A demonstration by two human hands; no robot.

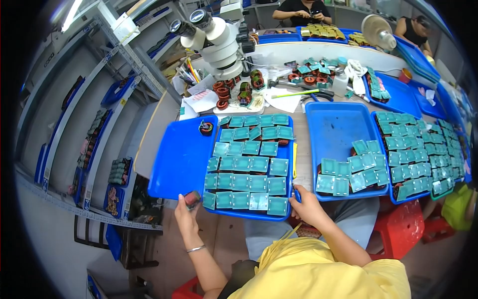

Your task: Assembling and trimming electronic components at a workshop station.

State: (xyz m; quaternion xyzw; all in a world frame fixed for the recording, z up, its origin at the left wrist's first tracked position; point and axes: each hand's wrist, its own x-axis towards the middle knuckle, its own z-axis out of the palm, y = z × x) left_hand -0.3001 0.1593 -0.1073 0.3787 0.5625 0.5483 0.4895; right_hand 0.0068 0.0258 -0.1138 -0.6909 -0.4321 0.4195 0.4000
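Note:
My left hand (186, 217) is closed around a wound copper coil with a green plate (192, 200), just off the near edge of a blue tray (174, 154). That tray carries one single coil (205, 128) near its far right corner. Next to it, a second blue tray (249, 214) holds rows of coils topped with teal plates (242, 181). At this tray's near right corner, my right hand (309, 208) grips a small blue-handled tool (297, 193); its working end is too small to make out.
A microscope (219, 47) stands at the back left. More blue trays (338, 119) with teal-topped parts line the right side. Loose coils (244, 94), a green stick (296, 93) and a bottle (340, 82) lie behind. Shelving (107, 65) rises on the left; other people work across the bench.

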